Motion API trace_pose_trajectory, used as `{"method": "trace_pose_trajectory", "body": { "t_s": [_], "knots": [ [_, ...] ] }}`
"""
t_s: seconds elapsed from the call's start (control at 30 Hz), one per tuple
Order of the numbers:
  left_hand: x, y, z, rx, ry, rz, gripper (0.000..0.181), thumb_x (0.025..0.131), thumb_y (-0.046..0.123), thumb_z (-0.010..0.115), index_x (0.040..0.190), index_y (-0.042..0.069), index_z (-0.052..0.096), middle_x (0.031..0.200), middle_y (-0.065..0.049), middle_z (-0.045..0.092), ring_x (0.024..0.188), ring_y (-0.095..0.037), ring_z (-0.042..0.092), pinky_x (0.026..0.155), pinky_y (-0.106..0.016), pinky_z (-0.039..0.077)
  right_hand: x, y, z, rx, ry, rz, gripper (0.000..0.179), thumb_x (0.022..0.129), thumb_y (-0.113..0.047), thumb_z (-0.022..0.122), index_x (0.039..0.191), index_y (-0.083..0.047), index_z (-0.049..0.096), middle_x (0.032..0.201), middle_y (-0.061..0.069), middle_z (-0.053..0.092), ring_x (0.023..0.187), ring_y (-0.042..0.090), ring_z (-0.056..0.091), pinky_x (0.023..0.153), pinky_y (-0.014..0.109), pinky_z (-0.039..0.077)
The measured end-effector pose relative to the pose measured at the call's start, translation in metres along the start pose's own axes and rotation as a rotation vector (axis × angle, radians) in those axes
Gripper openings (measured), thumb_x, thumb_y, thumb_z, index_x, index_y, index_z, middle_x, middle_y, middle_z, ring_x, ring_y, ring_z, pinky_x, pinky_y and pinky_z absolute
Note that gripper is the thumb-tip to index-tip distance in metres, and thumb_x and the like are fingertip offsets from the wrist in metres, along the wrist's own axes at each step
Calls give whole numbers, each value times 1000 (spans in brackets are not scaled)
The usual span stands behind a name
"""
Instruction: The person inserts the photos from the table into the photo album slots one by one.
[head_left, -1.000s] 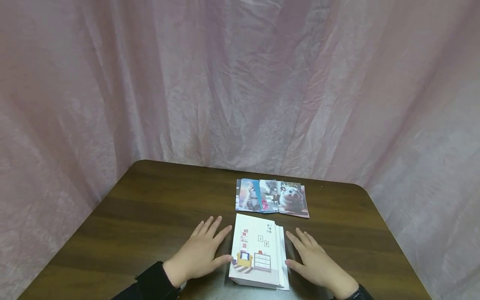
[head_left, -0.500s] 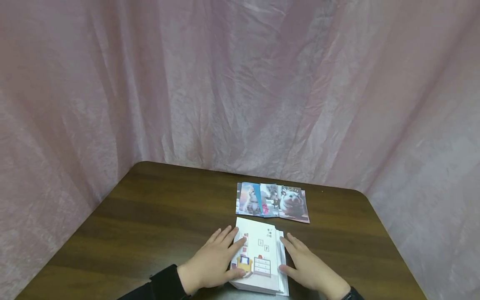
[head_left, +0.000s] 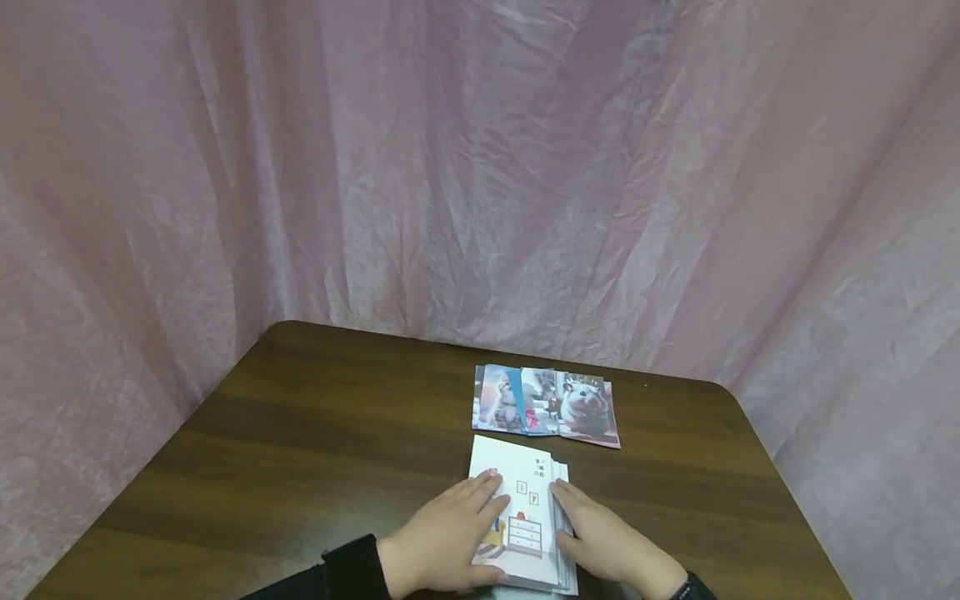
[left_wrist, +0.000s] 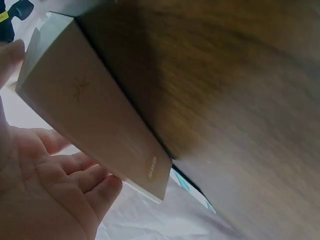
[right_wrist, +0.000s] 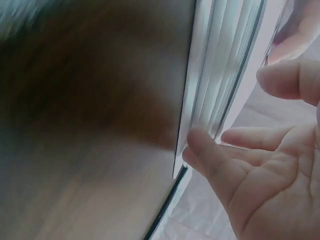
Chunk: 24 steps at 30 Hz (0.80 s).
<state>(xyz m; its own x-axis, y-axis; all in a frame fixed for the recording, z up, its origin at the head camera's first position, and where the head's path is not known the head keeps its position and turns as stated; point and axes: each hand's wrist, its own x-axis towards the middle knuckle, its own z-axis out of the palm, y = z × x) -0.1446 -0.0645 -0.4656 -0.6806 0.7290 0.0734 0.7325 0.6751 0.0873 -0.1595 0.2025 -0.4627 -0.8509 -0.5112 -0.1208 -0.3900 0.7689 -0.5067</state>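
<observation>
A thick white photo album (head_left: pixel 525 467), with furniture drawn on its cover, lies closed near the table's front. My left hand (head_left: pixel 452 533) rests on the left part of the cover with its fingers extended, hiding some of the drawing. In the left wrist view the plain spine (left_wrist: pixel 100 105) faces the camera, and the fingers lie over its cover-side edge. At the album's open side is my right hand (head_left: pixel 611 533), its fingertips reaching the page edges. Thick page edges (right_wrist: pixel 220 65) show in the right wrist view, where the fingers touch near the album's far corner.
Just beyond the album lie several overlapping picture cards (head_left: pixel 543 402) with animals on them. The brown wooden table (head_left: pixel 337 417) ends at a pink curtain (head_left: pixel 480 167) behind. Dark sleeves cover my left wrist and a dark band sits on my right.
My left hand has moved right, from beside the album onto its cover. My right hand has come left until it reaches the page side. The album stays closed.
</observation>
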Motion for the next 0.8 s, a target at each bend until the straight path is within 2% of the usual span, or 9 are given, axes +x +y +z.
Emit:
{"method": "trace_pose_trajectory", "body": {
  "t_s": [0.27, 0.8],
  "knots": [
    [2, 3, 5, 88, 29, 20, 88, 87, 73, 55, 144, 4, 52, 154, -16, 42, 146, -29, 34, 117, -38, 31, 2, -1, 1, 28, 21, -4, 61, 88, -6, 62, 140, 18, 42, 147, 34, 42, 137, 48, 40, 109, 61, 33],
    [4, 5, 5, 45, 22, -11, 87, 86, 69, 61, 139, 0, 55, 151, -17, 46, 144, -31, 37, 117, -39, 31, 6, 2, 2, 14, 28, 31, 62, 87, -7, 63, 141, 16, 44, 148, 32, 42, 138, 45, 40, 110, 60, 34]
  ]
}}
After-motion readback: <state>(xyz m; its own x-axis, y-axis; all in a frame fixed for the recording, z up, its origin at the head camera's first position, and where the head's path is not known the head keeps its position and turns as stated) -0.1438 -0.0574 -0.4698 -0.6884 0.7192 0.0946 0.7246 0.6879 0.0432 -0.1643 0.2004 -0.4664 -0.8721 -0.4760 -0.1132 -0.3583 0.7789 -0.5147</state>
